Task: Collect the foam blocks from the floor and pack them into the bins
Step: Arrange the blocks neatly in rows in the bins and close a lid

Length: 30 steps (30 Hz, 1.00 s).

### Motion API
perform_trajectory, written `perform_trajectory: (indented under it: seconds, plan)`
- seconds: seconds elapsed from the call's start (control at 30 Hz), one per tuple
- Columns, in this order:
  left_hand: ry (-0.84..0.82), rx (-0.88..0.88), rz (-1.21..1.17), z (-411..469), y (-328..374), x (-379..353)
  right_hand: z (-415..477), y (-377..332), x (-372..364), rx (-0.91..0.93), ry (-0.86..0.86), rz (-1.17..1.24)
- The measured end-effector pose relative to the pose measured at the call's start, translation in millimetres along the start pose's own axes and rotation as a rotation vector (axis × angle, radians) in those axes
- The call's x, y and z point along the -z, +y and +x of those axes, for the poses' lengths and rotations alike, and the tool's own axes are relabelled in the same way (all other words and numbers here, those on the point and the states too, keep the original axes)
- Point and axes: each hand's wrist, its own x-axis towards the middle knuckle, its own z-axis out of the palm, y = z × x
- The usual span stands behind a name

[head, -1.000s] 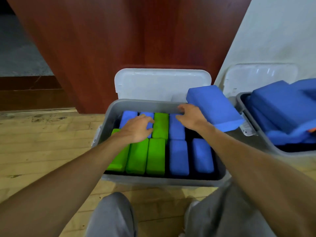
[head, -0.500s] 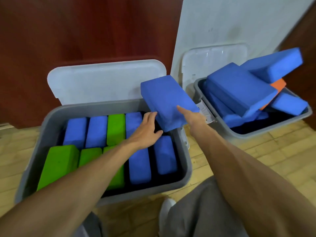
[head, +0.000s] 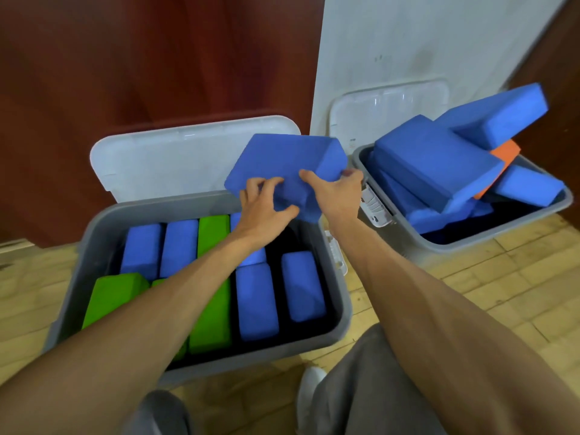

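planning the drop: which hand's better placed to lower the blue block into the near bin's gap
Probably right: the right hand grips the blue block beside the gap; the left hand reaches across packed blocks.

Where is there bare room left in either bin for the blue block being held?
One free patch: the back-right corner of the left bin, under the held blue block, bordered by the bin's right wall, the front-right blue block and the back row. Elsewhere that bin is packed; the right bin is heaped above its rim.
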Motion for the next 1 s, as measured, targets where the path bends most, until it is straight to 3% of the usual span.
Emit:
perform_trajectory:
  seconds: [0.1, 0.17, 0.23, 0.8, 1.0]
  plan:
    - [-0.060, 0.068, -0.230, -3.4, 0.5, 17.2, -20.0, -18.5, 3.0, 0.260, -0.016, -0.224]
    - [-0.111, 0.189, -0.487, -6.9, 0.7, 23.8, -30.2, -21.5, 5.3, 0.354, -0.030, -0.364]
    - [-0.135, 0.250, -0.587, -10.8, 0.4, 28.5, -34.7, -23.9, 8.2, 0.391, -0.032, -0.452]
    - [-0.320, 0.269, -0.490, -37.7, -15.7, 12.6, -53.3, -13.7, 30.8, 0.540, -0.143, -0.866]
    - [-0.347, 0.239, -0.527, -44.1, -18.2, 15.5, -58.8, -14.9, 25.3, 0.475, -0.104, -0.875]
